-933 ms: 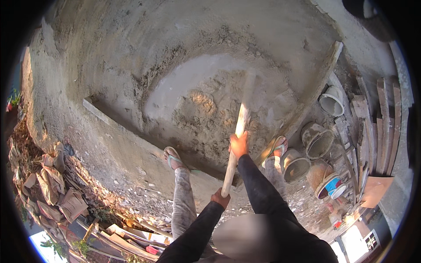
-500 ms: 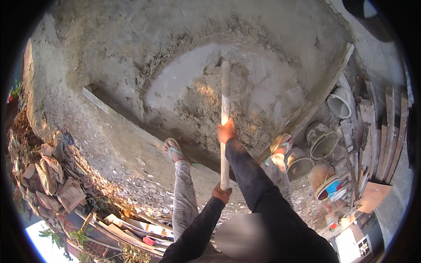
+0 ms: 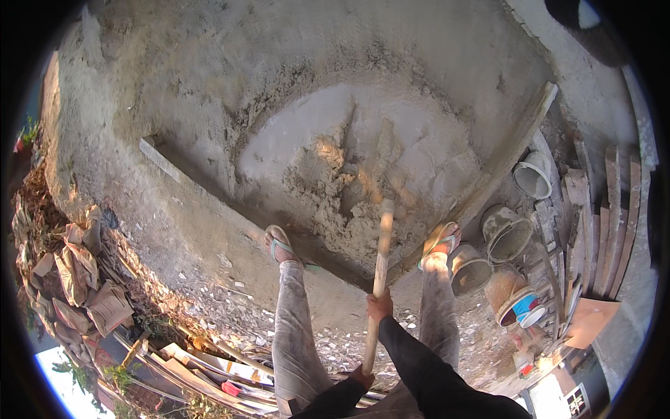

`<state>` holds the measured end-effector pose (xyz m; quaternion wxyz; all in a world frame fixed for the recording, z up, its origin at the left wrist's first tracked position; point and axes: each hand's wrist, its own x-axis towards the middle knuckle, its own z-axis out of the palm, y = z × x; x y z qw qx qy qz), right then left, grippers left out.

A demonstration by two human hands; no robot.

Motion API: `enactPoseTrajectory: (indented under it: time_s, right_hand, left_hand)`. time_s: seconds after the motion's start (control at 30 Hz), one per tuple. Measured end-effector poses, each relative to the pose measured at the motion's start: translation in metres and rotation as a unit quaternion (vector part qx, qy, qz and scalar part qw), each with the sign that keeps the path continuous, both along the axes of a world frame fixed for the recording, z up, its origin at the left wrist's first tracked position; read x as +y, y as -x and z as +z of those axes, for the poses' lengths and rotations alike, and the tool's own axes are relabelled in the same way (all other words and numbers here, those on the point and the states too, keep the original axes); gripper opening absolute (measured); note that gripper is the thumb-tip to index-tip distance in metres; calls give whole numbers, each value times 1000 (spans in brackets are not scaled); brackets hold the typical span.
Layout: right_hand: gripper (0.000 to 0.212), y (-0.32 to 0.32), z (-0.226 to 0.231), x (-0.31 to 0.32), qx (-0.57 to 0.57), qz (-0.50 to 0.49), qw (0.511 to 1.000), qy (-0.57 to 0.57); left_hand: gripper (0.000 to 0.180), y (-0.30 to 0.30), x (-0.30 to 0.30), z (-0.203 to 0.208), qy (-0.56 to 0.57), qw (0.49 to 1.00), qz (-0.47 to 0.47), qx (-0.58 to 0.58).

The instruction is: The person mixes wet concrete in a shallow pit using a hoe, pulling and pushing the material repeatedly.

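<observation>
In both my hands is the long wooden handle of a hoe (image 3: pixel 382 251), sloping down from far to near. Its blade is out of sight, sunk in the mortar or covered by it. My right hand (image 3: pixel 380 306) wraps the shaft about midway. Lower down, near the handle's butt, my left hand (image 3: pixel 363 378) is closed round it, partly cut off from view by the sleeve. Beyond the handle's far end lies a pool of wet grey mortar (image 3: pixel 293 136), with lumpy, thicker mix (image 3: pixel 317 188) heaped in its near part.
Boards edge the mortar at left (image 3: pixel 199 188) and right (image 3: pixel 513 146), meeting near my sandalled feet. Several buckets (image 3: pixel 506 234) stand at right beside stacked planks (image 3: pixel 614 216). Crumpled paper sacks (image 3: pixel 108 307) and scrap wood lie at left. Rubble (image 3: pixel 321 342) covers the ground near me.
Both hands have drawn the hoe toward me, its far end moving from the pool's middle to its near edge. Mortar has shifted nearer, and a raised streak shows behind the hoe.
</observation>
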<state>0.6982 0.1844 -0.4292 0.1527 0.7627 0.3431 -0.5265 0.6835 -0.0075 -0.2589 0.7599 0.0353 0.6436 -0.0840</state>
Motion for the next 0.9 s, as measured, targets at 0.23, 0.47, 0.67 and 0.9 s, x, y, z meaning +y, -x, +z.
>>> enactPoseTrajectory:
  time_s: [0.23, 0.47, 0.67, 0.9]
  right_hand:
    - [47, 135, -5, 147, 113, 108, 981, -114]
    - [52, 308, -104, 301, 139, 147, 970, -132]
    - [49, 237, -75, 140, 48, 287, 952, -93]
    - [54, 70, -63, 57, -37, 238, 971, -3]
  left_hand:
    - [51, 76, 114, -91, -66, 981, 160, 83]
    - [29, 194, 267, -188, -74, 906, 400, 122]
    - [33, 106, 138, -116, 27, 873, 481, 71]
    - [32, 19, 75, -46, 91, 916, 388, -42]
